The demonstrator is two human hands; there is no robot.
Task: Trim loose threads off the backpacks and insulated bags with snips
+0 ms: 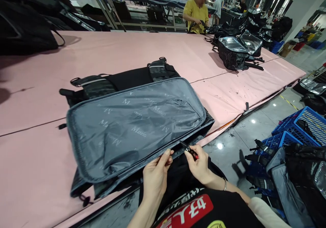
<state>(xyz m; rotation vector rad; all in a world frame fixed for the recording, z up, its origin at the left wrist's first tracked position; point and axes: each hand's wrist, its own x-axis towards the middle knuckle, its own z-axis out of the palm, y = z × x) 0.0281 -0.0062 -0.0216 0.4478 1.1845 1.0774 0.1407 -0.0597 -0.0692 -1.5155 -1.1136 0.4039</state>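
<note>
A grey-lined backpack (142, 119) lies spread on the pink table in front of me, its lining printed with "Matein" and its shoulder straps on the far side. My left hand (158, 172) pinches the near edge of the bag between thumb and fingers. Just right of it, my right hand (198, 163) is closed around small black-and-red thread snips (189, 150), whose dark tip points up and left at the bag's near seam. Whether the blades touch a thread is too small to tell.
The pink-covered table (122, 48) stretches away to the right. Silver-lined black bags (231, 50) are piled on its far end, near a person in a yellow top (197, 12). A dark bag (25, 27) sits at left. Blue crates (309, 121) and more bags stand on the floor at right.
</note>
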